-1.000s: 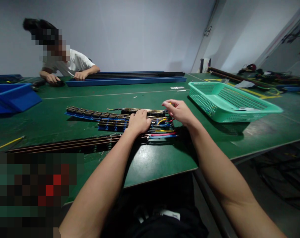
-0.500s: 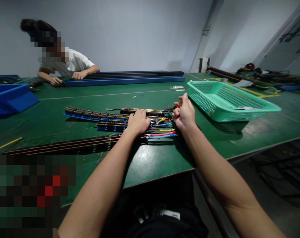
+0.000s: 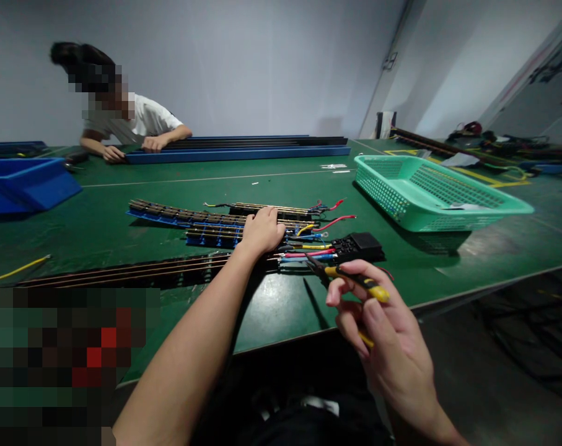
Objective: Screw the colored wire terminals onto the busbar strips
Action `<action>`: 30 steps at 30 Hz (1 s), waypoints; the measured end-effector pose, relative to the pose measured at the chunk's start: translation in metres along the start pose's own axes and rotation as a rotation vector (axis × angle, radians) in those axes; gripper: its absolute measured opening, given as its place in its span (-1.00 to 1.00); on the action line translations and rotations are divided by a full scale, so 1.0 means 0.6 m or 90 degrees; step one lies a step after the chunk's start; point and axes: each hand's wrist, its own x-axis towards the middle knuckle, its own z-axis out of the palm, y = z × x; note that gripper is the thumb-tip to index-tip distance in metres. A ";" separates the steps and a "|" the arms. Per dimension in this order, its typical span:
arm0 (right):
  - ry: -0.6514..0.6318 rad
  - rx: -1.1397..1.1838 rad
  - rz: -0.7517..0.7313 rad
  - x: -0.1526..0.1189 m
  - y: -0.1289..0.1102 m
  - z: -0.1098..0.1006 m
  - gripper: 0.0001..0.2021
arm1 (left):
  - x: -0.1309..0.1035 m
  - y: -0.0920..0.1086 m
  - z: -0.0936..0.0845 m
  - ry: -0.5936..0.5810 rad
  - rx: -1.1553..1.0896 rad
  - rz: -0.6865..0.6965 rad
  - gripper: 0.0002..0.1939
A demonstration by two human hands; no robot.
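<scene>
My left hand (image 3: 263,232) rests on top of the blue-and-black strips with metal rods (image 3: 206,223), its fingertips curled over them and what lies beneath hidden. My right hand (image 3: 383,322) holds yellow-and-black handled pliers (image 3: 327,271) above the front edge of the green table, their dark jaws pointing up and left. Red, yellow and blue wires (image 3: 313,253) come out of the strips' right ends. Beside those wires lies a black connector block (image 3: 359,246). A longer black strip with copper-coloured rods (image 3: 136,272) runs off to the left.
On the right stands a green mesh basket (image 3: 448,210), and a blue bin (image 3: 30,186) is at the left. Across the green table (image 3: 169,179), a person's hands touch long blue rails (image 3: 243,153). A yellow wire (image 3: 15,269) lies at the left.
My right hand has moved down and toward me from the wire ends, bringing the pliers into clear view and uncovering the black connector block. My left hand stays on the strips.
</scene>
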 end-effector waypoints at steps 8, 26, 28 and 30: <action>-0.102 -0.301 -0.129 0.032 0.071 -0.020 -0.83 | 0.000 0.000 0.002 0.000 0.004 0.007 -0.51; -0.053 -0.128 0.074 0.053 0.094 0.024 -0.66 | -0.001 0.002 0.000 -0.001 -0.003 0.008 -0.52; 0.052 0.034 0.090 0.055 0.102 0.033 -0.58 | -0.001 0.001 0.001 0.004 -0.001 0.009 -0.52; 0.124 0.132 0.087 0.053 0.105 0.040 -0.55 | 0.000 0.001 0.003 0.009 0.000 0.008 -0.53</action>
